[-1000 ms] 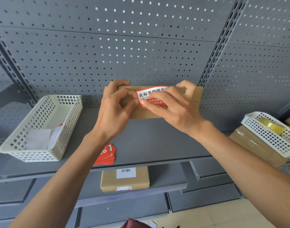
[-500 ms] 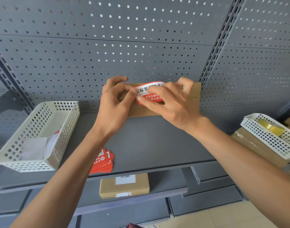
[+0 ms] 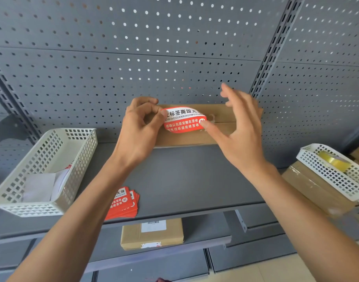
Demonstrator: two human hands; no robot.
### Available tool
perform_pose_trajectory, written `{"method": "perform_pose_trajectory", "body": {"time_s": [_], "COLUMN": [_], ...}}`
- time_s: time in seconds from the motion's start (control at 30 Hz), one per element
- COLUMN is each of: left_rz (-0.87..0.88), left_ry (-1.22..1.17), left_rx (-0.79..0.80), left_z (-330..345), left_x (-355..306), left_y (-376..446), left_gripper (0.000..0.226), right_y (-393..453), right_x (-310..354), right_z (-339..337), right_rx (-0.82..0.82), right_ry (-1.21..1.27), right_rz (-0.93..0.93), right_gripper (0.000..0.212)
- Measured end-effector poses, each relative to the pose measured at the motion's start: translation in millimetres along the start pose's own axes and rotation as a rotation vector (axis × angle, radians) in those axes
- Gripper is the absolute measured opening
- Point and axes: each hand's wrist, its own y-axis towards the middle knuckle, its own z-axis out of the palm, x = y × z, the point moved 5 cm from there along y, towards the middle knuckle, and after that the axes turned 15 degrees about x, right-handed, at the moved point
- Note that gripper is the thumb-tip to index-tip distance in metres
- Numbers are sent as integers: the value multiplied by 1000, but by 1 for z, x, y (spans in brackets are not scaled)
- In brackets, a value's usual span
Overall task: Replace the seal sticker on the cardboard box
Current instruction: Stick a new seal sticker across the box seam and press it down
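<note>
Cardboard box [image 3: 221, 119] stands at the far edge of the shelf [image 3: 174, 180] while the left hand [image 3: 140, 127] pinches the thin, limp seal sticker [image 3: 183, 121] by its left end and the right hand [image 3: 238, 129], fingers spread, thumbs down its right end, best handled by the edges.

Bare forearms (no sleeves), bare hands

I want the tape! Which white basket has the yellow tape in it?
The white basket on the right, sitting on a cardboard box, holds the yellow tape roll. The left basket holds only paper sheets.
</note>
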Motion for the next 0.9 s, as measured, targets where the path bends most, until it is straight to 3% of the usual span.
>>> {"method": "perform_pose_trajectory", "body": {"time_s": [0.07,0.27,0.67,0.9], "left_rz": [-11,-49,-1,10], "left_ry": [4,29,260,223], "left_rx": [7,22,-79,-84], "left_z": [-1,-2,5,9], "left_x": [0,-2,-14,-17], "left_y": [0,2,-1,-2], "left_gripper": [21,20,14,14], "right_y": [2,9,-1,-4], "right_x": [-4,-5,-13,-18], "right_z": [2,16,21,27], "right_rx": [31,39,70,97], "right_ry": [121,199,324,357], "right_rz": [128,147,399,393], "right_gripper": [50,14,15,15]}}
